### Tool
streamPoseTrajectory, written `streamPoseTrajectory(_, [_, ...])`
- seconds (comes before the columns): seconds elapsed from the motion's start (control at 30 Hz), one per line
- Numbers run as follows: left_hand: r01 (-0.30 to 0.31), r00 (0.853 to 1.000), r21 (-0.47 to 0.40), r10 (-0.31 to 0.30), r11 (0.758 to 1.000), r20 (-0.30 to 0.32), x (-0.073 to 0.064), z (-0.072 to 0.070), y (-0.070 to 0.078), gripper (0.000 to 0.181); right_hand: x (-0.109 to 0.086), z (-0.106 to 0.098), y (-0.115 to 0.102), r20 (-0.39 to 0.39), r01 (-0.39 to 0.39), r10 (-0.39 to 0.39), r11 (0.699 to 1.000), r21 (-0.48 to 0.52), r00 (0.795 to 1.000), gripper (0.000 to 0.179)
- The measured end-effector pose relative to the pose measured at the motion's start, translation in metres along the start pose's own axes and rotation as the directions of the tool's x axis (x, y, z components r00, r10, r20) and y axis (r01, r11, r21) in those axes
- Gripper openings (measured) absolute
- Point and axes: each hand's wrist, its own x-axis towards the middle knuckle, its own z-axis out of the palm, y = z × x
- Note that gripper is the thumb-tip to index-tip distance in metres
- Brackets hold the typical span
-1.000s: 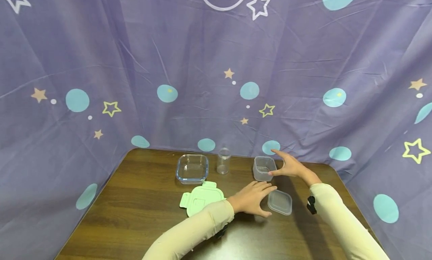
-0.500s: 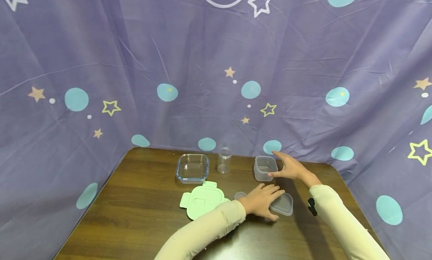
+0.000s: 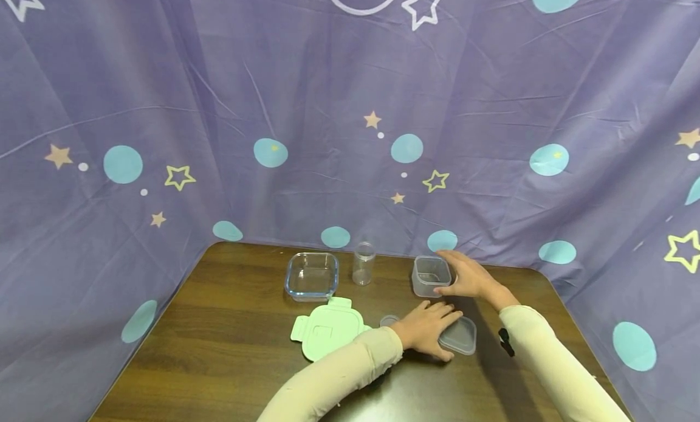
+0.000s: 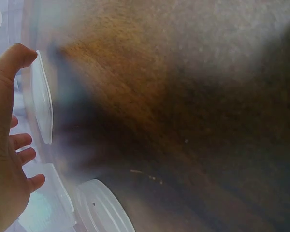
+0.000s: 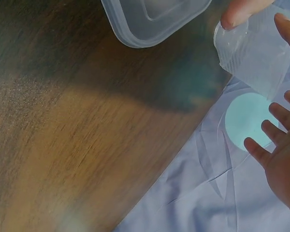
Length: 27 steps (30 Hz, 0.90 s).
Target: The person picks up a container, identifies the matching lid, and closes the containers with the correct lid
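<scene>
My right hand (image 3: 471,277) stands at the right side of a small clear plastic food container (image 3: 425,284), its thumb and fingers spread in a wide curve about it. In the right wrist view the container (image 5: 253,58) shows beneath the thumb, with the other fingers spread apart. My left hand (image 3: 426,331) reaches over the left edge of a clear square lid (image 3: 460,337), fingers spread. In the left wrist view its thumb tip is right at the rim of this lid (image 4: 42,99). A small round clear lid (image 3: 389,320) is partly hidden behind the left hand.
A square glass container (image 3: 312,297) stands at the back left, and a clear cylindrical jar (image 3: 363,267) to its right. In front lies a light green clip lid (image 3: 330,331), partly under the left sleeve. A patterned purple curtain (image 3: 328,185) hangs behind the wooden table (image 3: 219,337).
My left hand has moved right, over the square lid, and the round lid has come into sight. The right hand's fingers have drawn slightly closer to the container.
</scene>
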Motion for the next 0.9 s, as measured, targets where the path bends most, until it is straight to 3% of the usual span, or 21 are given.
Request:
streamPoseTrajectory(0.27, [-0.011,1.000,0.023,0.011,1.000,-0.011,-0.0001,0.0038,0.0013,0.097,0.0002,0.0066,0.0009,-0.026,0.045,-0.047,0.996,-0.075,0.999,0.096])
streamPoseTrajectory(0.57, [-0.006,1.000,0.011,0.006,1.000,0.010,0.0001,0.0053,0.0008,0.096,-0.0003,0.0076,0.0015,0.003,0.017,-0.017,0.998,-0.061,1.000,0.094])
streamPoseTrajectory(0.9, [-0.005,1.000,0.048,0.006,0.999,-0.029,0.0080,0.0098,-0.0033,0.094,0.0033,0.0043,0.0009,0.018,-0.014,0.014,0.999,-0.039,1.000,0.095])
